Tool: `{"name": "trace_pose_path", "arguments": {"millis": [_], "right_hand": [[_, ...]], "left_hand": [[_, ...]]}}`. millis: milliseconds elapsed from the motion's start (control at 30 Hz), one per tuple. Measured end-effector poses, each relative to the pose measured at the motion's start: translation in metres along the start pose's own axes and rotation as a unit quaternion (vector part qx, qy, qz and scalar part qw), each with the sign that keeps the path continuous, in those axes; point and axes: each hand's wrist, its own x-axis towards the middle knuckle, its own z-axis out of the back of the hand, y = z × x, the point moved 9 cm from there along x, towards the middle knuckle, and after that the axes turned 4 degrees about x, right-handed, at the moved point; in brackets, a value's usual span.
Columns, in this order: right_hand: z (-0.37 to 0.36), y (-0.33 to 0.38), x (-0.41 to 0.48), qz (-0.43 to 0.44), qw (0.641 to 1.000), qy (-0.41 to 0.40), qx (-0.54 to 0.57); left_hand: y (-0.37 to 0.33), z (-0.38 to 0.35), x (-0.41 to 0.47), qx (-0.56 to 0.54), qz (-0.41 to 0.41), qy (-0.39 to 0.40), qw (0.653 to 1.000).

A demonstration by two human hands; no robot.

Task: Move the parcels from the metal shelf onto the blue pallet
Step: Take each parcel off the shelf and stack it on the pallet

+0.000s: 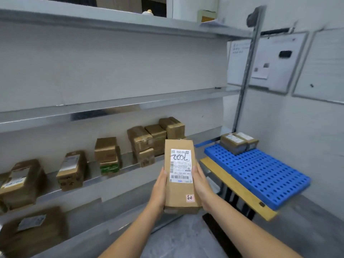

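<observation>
We find both forearms bare, entering from the lower edge and converging toward the middle of the view. Our left hand [159, 190] is set flat along the left side of the long parcel [180, 175], fingers [163, 175] extended forward along its edge. Our right hand [200, 187] mirrors it on the right side, thumb lying on the top face. Both wrists are straight, and the load is clamped between the two palms, held clear in the air.

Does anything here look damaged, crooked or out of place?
Nothing serious. The parcel held between the left hand and right hand looks intact, though its label reads upside down from here. On the metal shelf, the stacked boxes sit unevenly and look creased. Two parcels sit neatly on the blue pallet.
</observation>
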Motion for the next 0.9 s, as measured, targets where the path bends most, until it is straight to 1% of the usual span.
{"name": "trace_pose_path", "arguments": {"millis": [200,433,567,667,767,900], "right_hand": [[0.11,0.016,0.016,0.026,0.996,-0.079,0.023],[0.26,0.021,0.055,0.017,0.991,-0.126,0.047],[0.345,0.03,0.081,0.004,0.99,-0.125,0.068],[0.406,0.035,0.101,0.01,0.99,-0.127,0.066],[0.458,0.034,0.123,0.019,0.99,-0.126,0.064],[0.512,0.017,0.15,0.005,0.988,-0.132,0.076]], "left_hand": [[0.001,-0.107,0.034,0.016,-0.002,0.06,0.998],[0.018,-0.259,0.082,0.004,0.014,0.11,0.994],[0.024,-0.352,0.107,0.01,0.034,0.131,0.991],[0.029,-0.415,0.125,0.019,0.04,0.143,0.989],[0.036,-0.463,0.141,0.036,0.035,0.14,0.989],[0.054,-0.511,0.161,0.047,0.06,0.138,0.987]]}}
